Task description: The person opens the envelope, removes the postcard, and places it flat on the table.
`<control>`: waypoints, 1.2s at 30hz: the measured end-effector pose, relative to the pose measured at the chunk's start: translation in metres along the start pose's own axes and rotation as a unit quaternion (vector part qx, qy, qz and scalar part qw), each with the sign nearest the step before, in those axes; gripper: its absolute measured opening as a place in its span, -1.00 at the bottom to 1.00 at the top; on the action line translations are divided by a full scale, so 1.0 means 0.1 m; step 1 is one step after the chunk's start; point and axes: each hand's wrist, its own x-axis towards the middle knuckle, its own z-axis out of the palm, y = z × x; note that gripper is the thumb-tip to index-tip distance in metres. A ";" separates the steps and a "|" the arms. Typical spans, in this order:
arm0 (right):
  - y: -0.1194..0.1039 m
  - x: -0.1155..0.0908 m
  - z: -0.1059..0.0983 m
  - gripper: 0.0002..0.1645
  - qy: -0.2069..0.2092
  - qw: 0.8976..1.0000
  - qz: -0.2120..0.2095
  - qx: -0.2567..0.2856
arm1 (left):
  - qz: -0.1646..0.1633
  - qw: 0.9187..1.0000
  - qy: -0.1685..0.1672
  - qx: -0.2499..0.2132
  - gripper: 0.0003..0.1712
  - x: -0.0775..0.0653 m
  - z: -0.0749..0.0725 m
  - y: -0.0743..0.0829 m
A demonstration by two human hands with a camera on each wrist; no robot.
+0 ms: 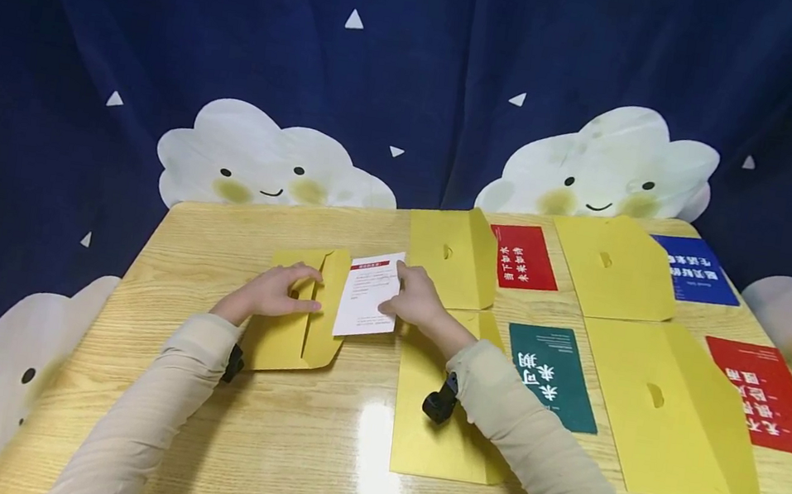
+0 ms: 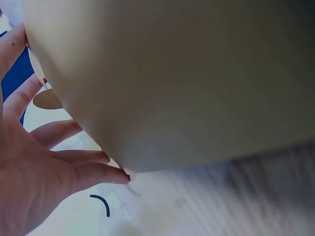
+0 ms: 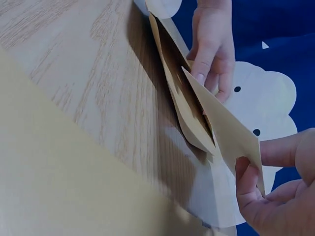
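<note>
A yellow paper envelope (image 1: 277, 348) lies at the left of the table with its flap side to the right. My left hand (image 1: 277, 291) holds this envelope near its mouth, fingers spread; its fingertips meet the paper edge in the left wrist view. My right hand (image 1: 421, 300) pinches a white printed card (image 1: 368, 298) with a red band between thumb and fingers. In the right wrist view the envelope's mouth (image 3: 184, 103) gapes, and the tilted card (image 3: 229, 125) has its far corner close to that opening. Whether the card touches the inside is unclear.
Several other yellow envelopes (image 1: 651, 422) lie to the right, their flaps unfolded. Beside them are a green card (image 1: 553, 376), red cards (image 1: 524, 257) and a blue card (image 1: 697, 270). A dark curtain (image 1: 389, 71) with cloud shapes hangs behind the wooden table (image 1: 279, 449).
</note>
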 end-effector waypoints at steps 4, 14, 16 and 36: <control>0.01 -0.03 -0.05 -0.06 0.002 1.000 -0.001 0.014 | -0.002 1.000 -0.003 -0.001 -0.46 0.01 0.02 0.00; 0.05 -0.08 -0.20 -0.06 -0.014 0.998 -0.005 0.059 | -0.029 0.999 -0.032 0.009 -0.35 0.00 0.02 -0.01; 0.05 -0.09 -0.23 -0.05 -0.018 0.998 -0.005 0.064 | -0.053 0.998 -0.043 0.011 -0.29 -0.01 0.01 -0.02; 0.17 -0.12 -0.29 0.01 -0.055 0.993 -0.002 0.101 | -0.103 0.990 -0.092 0.030 -0.01 -0.09 -0.01 -0.12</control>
